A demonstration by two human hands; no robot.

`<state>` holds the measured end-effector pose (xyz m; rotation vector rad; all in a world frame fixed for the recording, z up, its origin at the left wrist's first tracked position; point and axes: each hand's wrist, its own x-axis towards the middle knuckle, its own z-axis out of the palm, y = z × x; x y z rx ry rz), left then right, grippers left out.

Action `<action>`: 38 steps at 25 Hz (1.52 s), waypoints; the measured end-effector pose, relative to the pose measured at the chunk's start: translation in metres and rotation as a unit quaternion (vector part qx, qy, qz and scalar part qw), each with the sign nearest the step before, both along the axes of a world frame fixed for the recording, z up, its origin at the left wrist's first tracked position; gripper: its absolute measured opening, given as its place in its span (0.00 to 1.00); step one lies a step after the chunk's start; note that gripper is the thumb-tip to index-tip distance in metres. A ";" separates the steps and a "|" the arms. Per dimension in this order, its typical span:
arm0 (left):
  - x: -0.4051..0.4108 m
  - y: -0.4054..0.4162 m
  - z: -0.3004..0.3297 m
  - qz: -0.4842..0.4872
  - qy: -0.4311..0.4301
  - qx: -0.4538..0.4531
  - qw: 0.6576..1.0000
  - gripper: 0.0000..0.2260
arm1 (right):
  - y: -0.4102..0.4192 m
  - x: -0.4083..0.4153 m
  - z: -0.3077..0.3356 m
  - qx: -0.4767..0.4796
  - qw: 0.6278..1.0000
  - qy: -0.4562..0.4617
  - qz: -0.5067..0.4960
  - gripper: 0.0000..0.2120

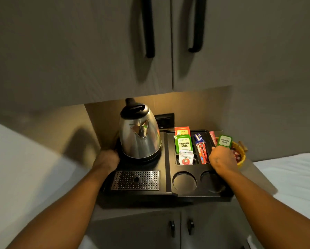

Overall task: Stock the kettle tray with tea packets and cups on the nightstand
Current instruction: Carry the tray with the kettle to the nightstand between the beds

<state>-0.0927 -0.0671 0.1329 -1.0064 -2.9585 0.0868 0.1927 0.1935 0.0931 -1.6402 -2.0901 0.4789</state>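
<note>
A black kettle tray (166, 178) lies on the nightstand, with a steel kettle (139, 136) on its left half. My left hand (106, 159) grips the tray's left edge beside the kettle base. My right hand (222, 159) holds a green tea packet (224, 140) upright over the tray's right edge. In the tray's slots stand another green packet (184, 143), an orange packet (182, 131), a white packet (185, 158) and red sachet sticks (201, 151). Two round cup holes (184, 180) at the front hold nothing.
A small woven basket (240, 155) with more sachets sits right of the tray, partly behind my right hand. Cupboard doors with black handles (148, 27) hang above. A wall socket (165, 120) is behind the kettle. White bedding (294, 177) lies on both sides.
</note>
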 end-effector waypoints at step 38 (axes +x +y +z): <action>1.231 0.507 -0.059 -0.647 -0.181 0.062 0.738 0.19 | -0.044 1.219 -0.021 0.037 0.733 0.031 -0.679 0.18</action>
